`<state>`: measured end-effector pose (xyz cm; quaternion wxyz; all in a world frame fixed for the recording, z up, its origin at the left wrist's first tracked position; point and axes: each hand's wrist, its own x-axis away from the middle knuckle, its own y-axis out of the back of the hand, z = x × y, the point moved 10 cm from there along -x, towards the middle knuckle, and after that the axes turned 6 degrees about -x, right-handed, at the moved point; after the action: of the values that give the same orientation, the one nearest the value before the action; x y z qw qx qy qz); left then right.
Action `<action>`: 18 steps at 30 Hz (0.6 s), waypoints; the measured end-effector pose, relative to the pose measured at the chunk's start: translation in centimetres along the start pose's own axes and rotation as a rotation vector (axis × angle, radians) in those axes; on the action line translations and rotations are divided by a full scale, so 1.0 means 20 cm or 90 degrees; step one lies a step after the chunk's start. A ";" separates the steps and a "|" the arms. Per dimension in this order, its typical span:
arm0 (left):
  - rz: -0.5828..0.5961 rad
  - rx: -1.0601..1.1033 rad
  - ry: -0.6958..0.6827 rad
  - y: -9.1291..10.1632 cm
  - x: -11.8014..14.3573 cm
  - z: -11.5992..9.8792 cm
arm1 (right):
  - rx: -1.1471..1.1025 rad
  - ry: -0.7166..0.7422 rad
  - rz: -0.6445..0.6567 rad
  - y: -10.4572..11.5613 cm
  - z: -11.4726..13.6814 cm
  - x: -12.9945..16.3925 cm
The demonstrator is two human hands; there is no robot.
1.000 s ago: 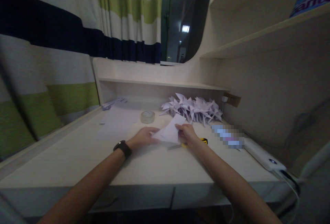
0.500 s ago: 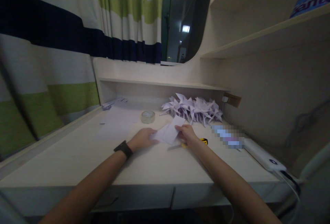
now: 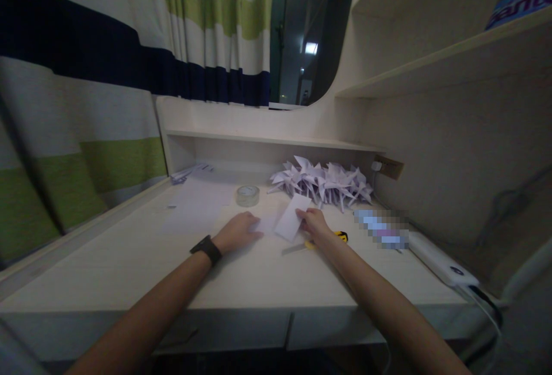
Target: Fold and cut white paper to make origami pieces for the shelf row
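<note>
A small white paper rectangle is pinched at its right edge by my right hand, thumb on top. My left hand, with a dark watch on the wrist, has its thumb and fingers spread apart beside a second pale piece of paper. That piece lies low over the desk, partly behind the held paper. Just below my right hand is a yellow and black utility knife, its blade pointing left and its middle covered by my hand. A roll of clear tape sits behind my left hand.
Folded paper pinwheels are heaped at the back right. White sheets lie at the left, with folded paper strips behind. A white power strip with cables runs along the right side. A shelf overhangs the right.
My left fingers have parted from the paper they were gripping. The rectangle in my right hand has separated from the other piece, which now sits lower between the hands.
</note>
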<state>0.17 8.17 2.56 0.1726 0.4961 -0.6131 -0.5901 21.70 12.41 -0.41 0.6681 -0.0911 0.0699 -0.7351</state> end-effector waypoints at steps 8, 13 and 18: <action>0.024 -0.044 -0.120 0.00 0.02 -0.15 | 0.080 -0.029 0.257 -0.06 0.16 0.10; 0.021 -0.030 -0.106 -0.01 0.02 -0.16 | 0.363 -0.036 0.535 -0.06 0.24 0.27; 0.008 0.007 -0.091 0.00 0.01 -0.15 | 0.520 0.025 0.595 -0.05 0.23 0.32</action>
<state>2.36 6.29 3.25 0.1293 0.4496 -0.6304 -0.6195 21.24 6.20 4.58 0.8988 0.2254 -0.1722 -0.3341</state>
